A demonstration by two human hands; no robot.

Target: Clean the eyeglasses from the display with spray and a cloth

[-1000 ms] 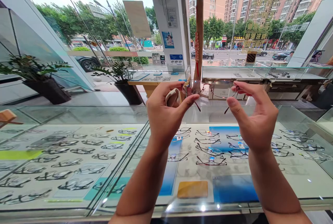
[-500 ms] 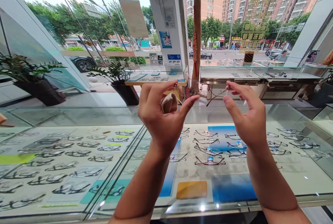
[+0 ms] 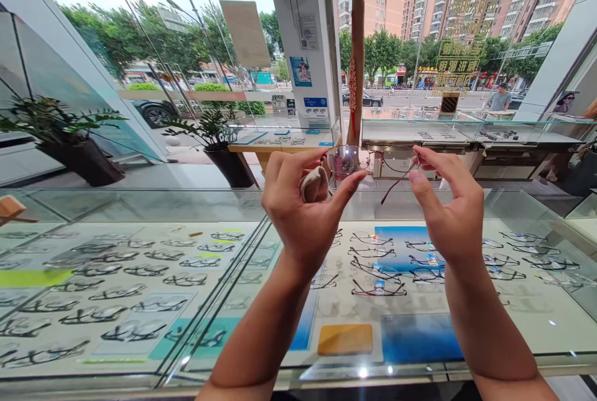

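Held up in front of me, over the glass counter, is a pair of thin-rimmed eyeglasses (image 3: 346, 162) with clear lenses and a reddish frame. My left hand (image 3: 303, 221) grips its left end between the thumb and forefinger. A bunched pale cloth (image 3: 314, 184) is tucked in that same hand under the curled fingers. At the frame's other end, my right hand (image 3: 454, 217) pinches the rim corner near the hinge with thumb and forefinger. One dark temple arm hangs down and back below the right lens.
Below my hands, a glass display counter (image 3: 536, 332) holds rows of eyeglasses (image 3: 379, 289), blue cards and a yellow-brown rectangular piece (image 3: 345, 339). Potted plants (image 3: 228, 161) and a tall wooden post (image 3: 357, 71) stand beyond. A person (image 3: 500, 99) is far off at right.
The eyeglasses have turned so their lenses face me more squarely. Both hands sit slightly farther right in view, still on the frame. The distant person is now more upright.
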